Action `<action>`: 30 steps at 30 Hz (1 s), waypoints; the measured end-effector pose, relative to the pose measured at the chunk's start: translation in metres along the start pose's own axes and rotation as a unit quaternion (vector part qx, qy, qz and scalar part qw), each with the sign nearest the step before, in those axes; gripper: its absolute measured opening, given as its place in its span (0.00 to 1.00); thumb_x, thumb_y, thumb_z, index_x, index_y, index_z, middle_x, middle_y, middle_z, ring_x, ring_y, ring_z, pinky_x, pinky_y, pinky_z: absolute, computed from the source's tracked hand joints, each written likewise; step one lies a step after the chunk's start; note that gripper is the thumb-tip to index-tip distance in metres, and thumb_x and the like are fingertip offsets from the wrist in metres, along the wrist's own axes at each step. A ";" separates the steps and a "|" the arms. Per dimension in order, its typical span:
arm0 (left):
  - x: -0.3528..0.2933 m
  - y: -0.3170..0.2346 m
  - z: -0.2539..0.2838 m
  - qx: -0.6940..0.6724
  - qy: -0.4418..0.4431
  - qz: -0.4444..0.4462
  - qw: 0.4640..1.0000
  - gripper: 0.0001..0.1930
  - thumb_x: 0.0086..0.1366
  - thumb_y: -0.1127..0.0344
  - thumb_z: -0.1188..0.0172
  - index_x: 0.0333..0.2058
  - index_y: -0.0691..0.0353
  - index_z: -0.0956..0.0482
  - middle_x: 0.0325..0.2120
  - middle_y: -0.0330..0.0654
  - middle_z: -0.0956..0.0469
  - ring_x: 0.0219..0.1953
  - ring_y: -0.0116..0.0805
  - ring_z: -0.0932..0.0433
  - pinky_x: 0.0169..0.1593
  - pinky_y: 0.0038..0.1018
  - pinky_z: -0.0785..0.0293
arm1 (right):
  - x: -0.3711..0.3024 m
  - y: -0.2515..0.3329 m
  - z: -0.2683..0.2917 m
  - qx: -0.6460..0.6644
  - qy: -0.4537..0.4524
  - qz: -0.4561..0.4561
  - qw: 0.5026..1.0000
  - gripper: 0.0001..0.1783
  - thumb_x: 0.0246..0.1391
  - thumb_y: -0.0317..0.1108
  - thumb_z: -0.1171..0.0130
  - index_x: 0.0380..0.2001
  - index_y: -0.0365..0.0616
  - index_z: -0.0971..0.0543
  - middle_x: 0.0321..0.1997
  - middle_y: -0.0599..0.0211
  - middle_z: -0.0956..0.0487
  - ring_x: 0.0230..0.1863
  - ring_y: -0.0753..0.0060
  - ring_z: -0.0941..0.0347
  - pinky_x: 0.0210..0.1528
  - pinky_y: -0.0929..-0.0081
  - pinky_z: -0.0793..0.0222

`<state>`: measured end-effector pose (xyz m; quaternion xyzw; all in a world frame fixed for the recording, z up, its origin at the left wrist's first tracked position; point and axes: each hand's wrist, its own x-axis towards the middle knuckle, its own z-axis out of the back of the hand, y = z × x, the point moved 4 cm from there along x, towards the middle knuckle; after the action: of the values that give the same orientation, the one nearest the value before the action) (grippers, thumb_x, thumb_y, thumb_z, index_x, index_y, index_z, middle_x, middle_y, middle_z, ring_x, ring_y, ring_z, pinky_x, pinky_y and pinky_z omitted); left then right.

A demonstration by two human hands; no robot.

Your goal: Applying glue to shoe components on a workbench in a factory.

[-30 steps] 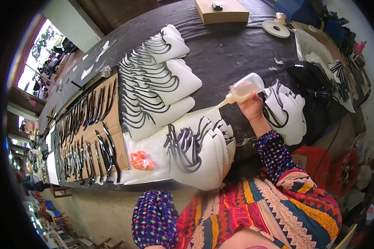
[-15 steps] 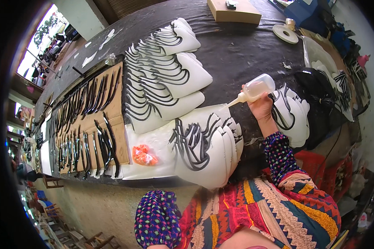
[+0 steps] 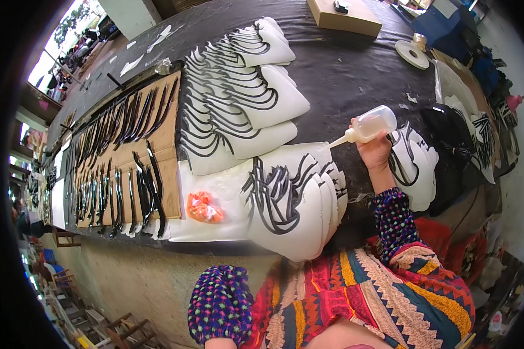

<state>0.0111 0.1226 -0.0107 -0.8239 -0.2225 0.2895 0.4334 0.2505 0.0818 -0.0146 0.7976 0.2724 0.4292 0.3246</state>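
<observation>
My right hand is closed around a clear plastic squeeze bottle holding some pale liquid. The bottle is tilted, its long thin nozzle pointing down and left, just above the far edge of a white sheet. On that sheet lies a fanned stack of white curved pieces with black strips along their edges. Close to my right wrist is a second stack of white pieces with black trim. Of my left arm only the dotted sleeve and a bit of wrist show at the lower edge; the hand is out of sight.
An orange-and-white bundle sits on the sheet. Left of it, glossy black strips line a brown cardboard. Rows of black-trimmed white pieces overlap farther back. A cardboard box, a white tape roll and a black bag stand beyond.
The whole view has shifted slightly, with the table's contents sitting a little differently in the picture. My right hand keeps its hold on the tilted bottle, its nozzle near the same sheet edge.
</observation>
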 end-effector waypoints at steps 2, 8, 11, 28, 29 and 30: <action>-0.003 -0.021 0.007 0.047 -0.002 -0.037 0.998 0.22 0.54 0.77 0.48 0.50 0.68 0.37 0.30 0.40 0.25 0.31 0.24 0.27 0.37 0.18 0.31 | 0.005 -0.009 0.010 0.012 -0.021 -0.008 1.000 0.35 0.37 0.42 0.37 0.48 0.38 0.36 0.48 0.60 0.32 0.51 0.59 0.37 0.55 0.64 0.45; 0.031 -0.122 0.041 0.115 -0.063 -0.249 0.960 0.20 0.58 0.69 0.48 0.49 0.65 0.36 0.28 0.42 0.24 0.30 0.26 0.26 0.37 0.20 0.29 | -0.002 -0.027 0.029 -0.005 -0.036 -0.019 0.999 0.31 0.40 0.38 0.37 0.48 0.39 0.36 0.46 0.63 0.31 0.50 0.64 0.36 0.55 0.66 0.44; 0.062 -0.175 0.060 0.144 -0.164 -0.393 0.893 0.19 0.56 0.69 0.44 0.46 0.64 0.33 0.27 0.40 0.24 0.28 0.27 0.26 0.36 0.19 0.28 | -0.009 -0.029 0.029 -0.023 -0.034 -0.036 0.999 0.32 0.39 0.38 0.37 0.47 0.40 0.36 0.46 0.64 0.31 0.49 0.65 0.36 0.55 0.67 0.45; 0.193 -0.067 0.236 0.073 -0.571 -0.274 0.770 0.25 0.40 0.66 0.30 0.37 0.72 0.27 0.28 0.44 0.24 0.26 0.28 0.28 0.31 0.24 0.31 | -0.027 0.009 0.006 -0.028 0.034 -0.099 0.994 0.38 0.32 0.44 0.34 0.48 0.39 0.37 0.46 0.54 0.31 0.50 0.55 0.35 0.53 0.63 0.42; 0.188 -0.075 0.229 0.163 -0.591 -0.299 0.731 0.24 0.40 0.66 0.30 0.37 0.72 0.27 0.27 0.44 0.24 0.26 0.29 0.28 0.32 0.24 0.31 | -0.027 0.010 0.007 -0.032 0.032 -0.103 0.994 0.38 0.33 0.44 0.34 0.48 0.39 0.37 0.46 0.54 0.31 0.50 0.56 0.35 0.53 0.63 0.42; 0.187 -0.076 0.224 0.174 -0.598 -0.286 0.728 0.24 0.40 0.65 0.30 0.36 0.71 0.26 0.27 0.45 0.24 0.28 0.32 0.26 0.33 0.25 0.30 | -0.026 0.011 0.008 -0.037 0.033 -0.107 0.993 0.38 0.33 0.44 0.34 0.48 0.39 0.37 0.46 0.54 0.31 0.50 0.57 0.35 0.53 0.64 0.42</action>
<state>-0.0111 0.4090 -0.1019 -0.2875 -0.6064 0.6184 0.4090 0.2460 0.0540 -0.0230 0.7368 0.3509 0.4274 0.3890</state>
